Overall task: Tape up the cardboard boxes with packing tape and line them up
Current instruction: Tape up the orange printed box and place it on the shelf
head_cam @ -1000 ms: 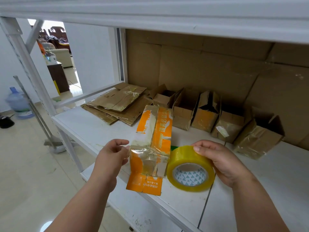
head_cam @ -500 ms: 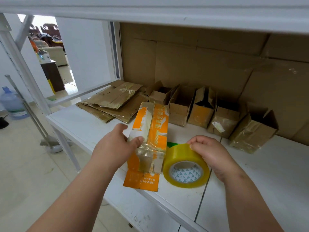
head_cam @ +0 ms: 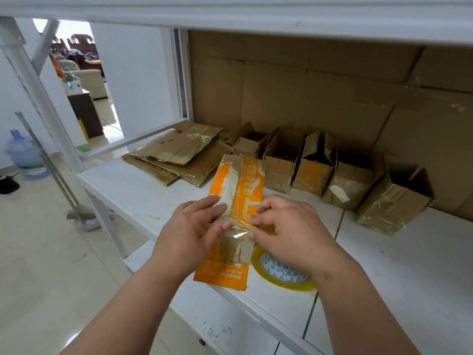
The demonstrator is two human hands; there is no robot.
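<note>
Released, tape roll lies flat; both hands press orange box

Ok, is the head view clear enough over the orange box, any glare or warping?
Head view: the orange box is sharp; glare streaks the tape across it between the left hand and right hand; the doorway is blown out; wide-angle bends the shelf edges.

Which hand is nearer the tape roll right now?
Right. The right hand hovers directly above the tape roll, partly covering it; the left hand is across the orange box.
</note>
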